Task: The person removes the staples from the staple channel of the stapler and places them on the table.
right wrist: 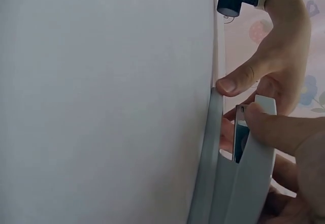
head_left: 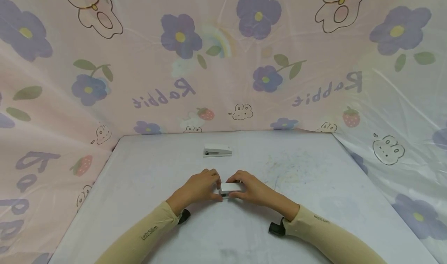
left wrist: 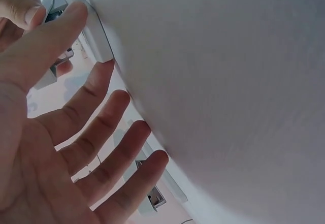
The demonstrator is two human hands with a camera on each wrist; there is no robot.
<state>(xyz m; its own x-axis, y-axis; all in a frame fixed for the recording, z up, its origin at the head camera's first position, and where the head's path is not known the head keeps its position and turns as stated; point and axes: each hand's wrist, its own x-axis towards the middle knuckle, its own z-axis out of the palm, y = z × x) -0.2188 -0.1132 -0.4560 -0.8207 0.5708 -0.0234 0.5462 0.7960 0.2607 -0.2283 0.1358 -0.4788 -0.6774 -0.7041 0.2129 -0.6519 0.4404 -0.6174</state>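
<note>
A white stapler [head_left: 231,187] lies on the table between the two hands, its front end toward the left. My right hand [head_left: 254,188] grips its upper arm from the right, thumb on the near side and fingers on the far side. My left hand [head_left: 203,185] is at the front end, thumb and index finger on the corners of the base [left wrist: 97,37]. The other left fingers spread along the tabletop. In the right wrist view, a gap separates the stapler's upper arm [right wrist: 249,183] from its base, and a metal part [right wrist: 237,132] shows near the right thumb.
A second white stapler [head_left: 218,150] lies farther back on the white table [head_left: 157,159]. Behind and beside the table hangs a flower-and-rabbit printed cloth [head_left: 216,81]. Faint coloured stains [head_left: 293,169] mark the tabletop at the right. Black wrist devices [head_left: 277,229] sit at both cuffs.
</note>
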